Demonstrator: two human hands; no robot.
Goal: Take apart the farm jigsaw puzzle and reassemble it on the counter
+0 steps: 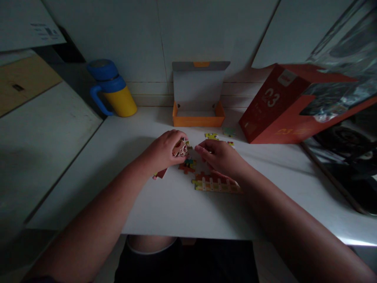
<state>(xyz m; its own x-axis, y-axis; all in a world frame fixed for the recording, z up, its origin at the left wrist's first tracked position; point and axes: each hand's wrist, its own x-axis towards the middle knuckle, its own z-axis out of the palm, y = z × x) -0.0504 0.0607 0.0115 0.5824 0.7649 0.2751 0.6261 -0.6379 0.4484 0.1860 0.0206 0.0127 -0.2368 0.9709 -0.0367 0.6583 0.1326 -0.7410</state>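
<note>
My left hand [166, 148] is closed around a bunch of jigsaw puzzle pieces [180, 148], their pale cut edges facing right. Just to its right, my right hand [220, 156] has its thumb and fingers drawn together; what they hold, if anything, is hidden. Below the right hand lies a joined strip of puzzle pieces [216, 184] with a white fence picture, partly covered by the wrist. A brownish puzzle piece [187, 166] rests between the hands. A red puzzle piece [160, 173] pokes out beneath the left hand. Beyond the right hand are a yellow-green piece [211, 136] and a green piece [229, 131].
An orange box [198, 121] with its lid raised stands against the wall. At the back left is a yellow and blue jug [121, 101]. A large red box [269, 108] leans at the right beside clear plastic wrapping [350, 51]. The white table's front edge is near my lap.
</note>
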